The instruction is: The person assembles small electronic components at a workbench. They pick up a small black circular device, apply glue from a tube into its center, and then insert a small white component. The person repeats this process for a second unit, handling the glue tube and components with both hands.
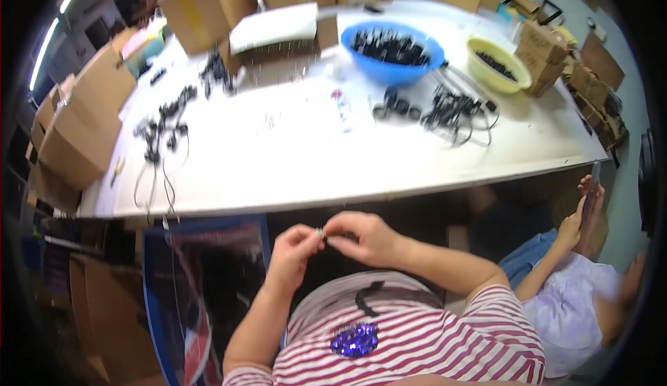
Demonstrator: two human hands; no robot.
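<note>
The left hand (pixel 293 249) and right hand (pixel 363 239) pinch 1 tiny part (pixel 320 233), its direction and long axis indistinct; the left forearm (pixel 260 320) rises steeply, the right forearm (pixel 448 264) slants inward.

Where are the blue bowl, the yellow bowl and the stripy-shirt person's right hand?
Blue bowl (pixel 391 75): head view, on its near outer wall.
Yellow bowl (pixel 495 84): head view, on its near outer wall.
Right hand (pixel 369 238): head view, on the hand's middle.
</note>
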